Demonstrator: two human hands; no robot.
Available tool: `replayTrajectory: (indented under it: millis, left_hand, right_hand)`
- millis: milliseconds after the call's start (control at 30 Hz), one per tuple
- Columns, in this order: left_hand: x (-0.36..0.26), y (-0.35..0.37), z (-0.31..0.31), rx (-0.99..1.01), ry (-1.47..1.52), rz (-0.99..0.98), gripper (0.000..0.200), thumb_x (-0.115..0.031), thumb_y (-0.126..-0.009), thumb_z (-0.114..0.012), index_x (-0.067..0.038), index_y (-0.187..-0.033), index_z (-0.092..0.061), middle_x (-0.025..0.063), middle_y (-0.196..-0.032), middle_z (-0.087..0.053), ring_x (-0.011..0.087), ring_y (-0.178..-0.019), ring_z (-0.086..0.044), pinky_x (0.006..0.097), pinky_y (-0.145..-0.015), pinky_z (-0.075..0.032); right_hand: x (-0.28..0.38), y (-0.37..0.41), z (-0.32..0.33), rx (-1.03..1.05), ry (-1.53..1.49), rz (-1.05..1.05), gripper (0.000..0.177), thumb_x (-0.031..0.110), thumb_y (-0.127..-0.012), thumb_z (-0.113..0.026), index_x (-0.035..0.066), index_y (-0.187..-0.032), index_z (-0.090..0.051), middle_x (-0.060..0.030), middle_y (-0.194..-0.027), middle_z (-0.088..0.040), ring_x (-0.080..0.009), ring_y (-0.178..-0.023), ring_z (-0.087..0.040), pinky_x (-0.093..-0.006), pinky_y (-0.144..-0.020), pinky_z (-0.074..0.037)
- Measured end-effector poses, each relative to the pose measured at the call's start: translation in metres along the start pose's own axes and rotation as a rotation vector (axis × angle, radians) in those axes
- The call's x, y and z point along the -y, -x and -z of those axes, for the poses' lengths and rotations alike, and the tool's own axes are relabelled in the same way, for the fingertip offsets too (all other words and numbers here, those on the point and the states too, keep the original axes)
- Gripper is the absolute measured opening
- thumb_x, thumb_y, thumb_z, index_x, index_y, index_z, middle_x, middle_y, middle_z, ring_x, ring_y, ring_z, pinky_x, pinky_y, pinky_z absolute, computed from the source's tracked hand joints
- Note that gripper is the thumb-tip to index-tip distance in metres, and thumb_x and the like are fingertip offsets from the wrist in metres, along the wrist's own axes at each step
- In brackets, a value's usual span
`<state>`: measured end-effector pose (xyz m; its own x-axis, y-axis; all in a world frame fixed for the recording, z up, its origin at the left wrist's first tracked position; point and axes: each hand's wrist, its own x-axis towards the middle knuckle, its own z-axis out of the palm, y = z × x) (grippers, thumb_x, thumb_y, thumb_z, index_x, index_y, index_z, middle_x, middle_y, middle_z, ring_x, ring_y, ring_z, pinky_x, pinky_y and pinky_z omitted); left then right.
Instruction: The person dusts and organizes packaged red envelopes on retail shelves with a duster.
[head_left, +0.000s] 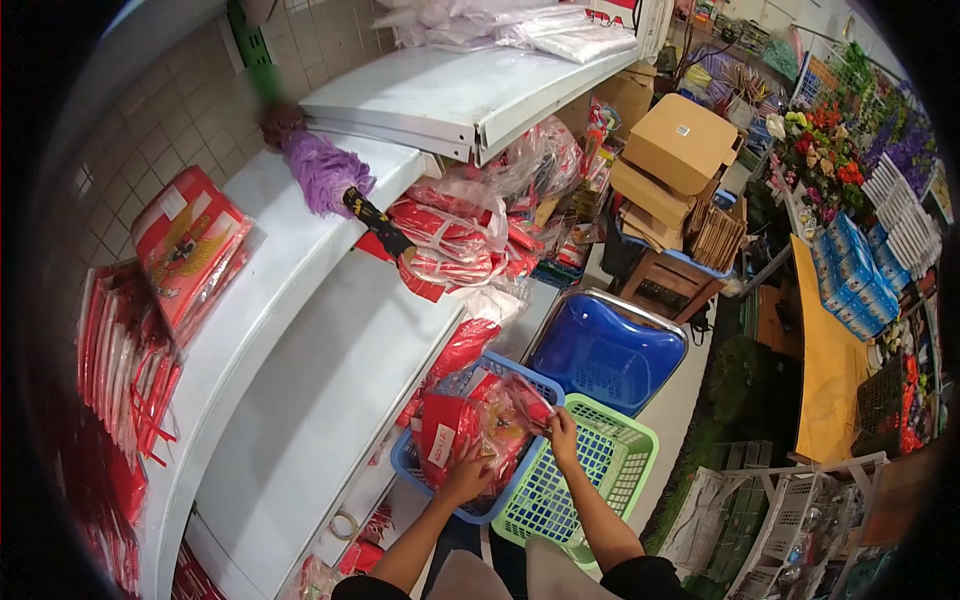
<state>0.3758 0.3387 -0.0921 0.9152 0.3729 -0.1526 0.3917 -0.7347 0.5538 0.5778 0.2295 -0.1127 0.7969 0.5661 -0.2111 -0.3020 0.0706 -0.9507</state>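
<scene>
A blue basket [408,462] in front of my knees holds red packets in clear plastic, one with a white label [440,445]. My left hand [468,477] lies on these packets, its fingers stretched over the plastic. On the basket's right side, my right hand [562,438] is closed on the edge of a clear plastic-wrapped packet [528,402] with red and white on it. Its fingertips are partly hidden. Beside the blue basket, and partly under my right forearm, stands a light green basket [640,470].
White metal shelves [330,320] stand at the left, with red packets [190,250] and a purple duster [325,172] on the upper one. Behind the baskets sits a blue plastic seat [610,345]. Cardboard boxes [682,140] are stacked further back; a yellow tabletop [825,390] is at right.
</scene>
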Motion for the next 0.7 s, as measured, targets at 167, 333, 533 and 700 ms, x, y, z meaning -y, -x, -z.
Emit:
replayTrajectory:
  millis: [167,333,533,700]
  left_hand:
    - [-0.011,-0.047,0.015,0.022,1.369,0.279,0.061,-0.056,-0.086,-0.041,-0.012,-0.128,-0.047,0.0141,-0.135,-0.041,0.0338,-0.123,-0.038,0.0496,-0.102,-0.029]
    - [-0.074,-0.046,0.112,0.03,2.118,0.306,0.085,-0.073,-0.08,-0.029,-0.009,-0.134,-0.036,0.017,-0.132,-0.044,0.0332,-0.115,-0.047,0.0472,-0.098,-0.036]
    - [-0.091,-0.016,0.165,0.025,2.119,0.134,0.084,-0.072,-0.08,-0.029,-0.008,-0.134,-0.036,0.0173,-0.132,-0.044,0.0331,-0.115,-0.047,0.0471,-0.098,-0.036]
    - [-0.1,-0.001,0.206,-0.052,2.089,0.023,0.083,-0.072,-0.081,-0.03,-0.008,-0.134,-0.037,0.0176,-0.131,-0.044,0.033,-0.115,-0.047,0.047,-0.098,-0.036]
  right_hand:
    - [0.074,0.023,-0.009,0.161,0.19,0.216,0.018,0.007,-0.091,-0.043,-0.002,-0.099,-0.057,-0.0041,-0.088,-0.055,-0.0105,-0.077,-0.052,-0.0234,-0.071,-0.042]
    - [0.159,0.067,-0.031,0.463,0.453,0.616,0.024,-0.001,-0.063,-0.054,0.0,-0.085,-0.063,-0.0106,-0.093,-0.06,-0.0242,-0.092,-0.055,-0.0335,-0.084,-0.042]
    - [0.203,0.087,-0.051,0.62,0.568,0.754,0.027,0.01,-0.065,-0.058,0.005,-0.09,-0.066,-0.0088,-0.103,-0.059,-0.0256,-0.096,-0.053,-0.0367,-0.088,-0.04]
    - [0.262,0.077,-0.077,0.539,0.544,0.854,0.02,0.015,-0.077,-0.061,0.005,-0.094,-0.065,-0.0093,-0.096,-0.062,-0.0255,-0.097,-0.052,-0.0359,-0.087,-0.039]
